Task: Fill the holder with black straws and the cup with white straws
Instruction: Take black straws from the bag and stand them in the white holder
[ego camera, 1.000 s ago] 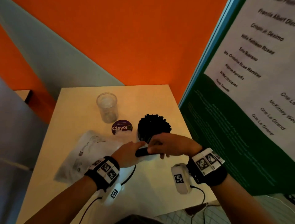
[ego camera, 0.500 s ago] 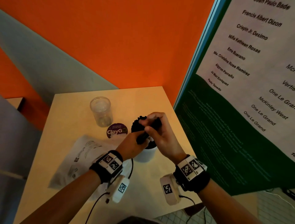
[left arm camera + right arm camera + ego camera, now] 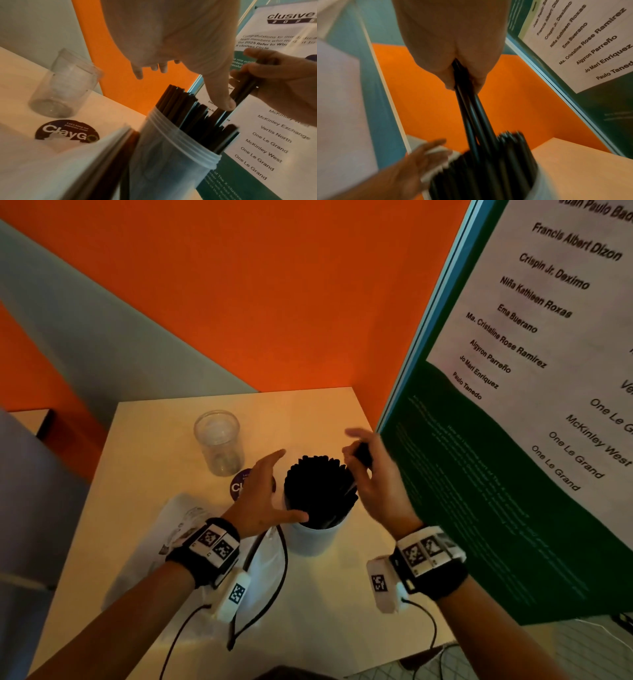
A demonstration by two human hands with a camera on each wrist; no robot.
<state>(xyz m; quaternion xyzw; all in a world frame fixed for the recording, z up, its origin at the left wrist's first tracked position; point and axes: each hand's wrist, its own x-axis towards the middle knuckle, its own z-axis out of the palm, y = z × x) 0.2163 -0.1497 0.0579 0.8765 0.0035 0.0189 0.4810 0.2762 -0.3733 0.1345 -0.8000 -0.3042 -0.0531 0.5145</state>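
Note:
A pale cylindrical holder (image 3: 317, 537) stands mid-table, packed with upright black straws (image 3: 318, 491). My right hand (image 3: 359, 460) grips a small bunch of black straws (image 3: 474, 115) at the holder's right side. Their lower ends reach down among the straws in the holder (image 3: 541, 182). My left hand (image 3: 274, 491) is spread open at the holder's left, and its thumb (image 3: 221, 94) touches the straw tops (image 3: 188, 115). The clear plastic cup (image 3: 219, 443) stands empty at the back left. No white straws show.
A round ClayGo sticker (image 3: 239, 486) lies between cup and holder. A crumpled clear plastic bag (image 3: 178, 518) lies under my left wrist. A green and white poster board (image 3: 513, 457) stands close on the right, and an orange wall (image 3: 274, 302) rises behind the table.
My left hand has let go of the straw bunch and spread open beside the holder. My right hand has swung the bunch upright at the holder's right side.

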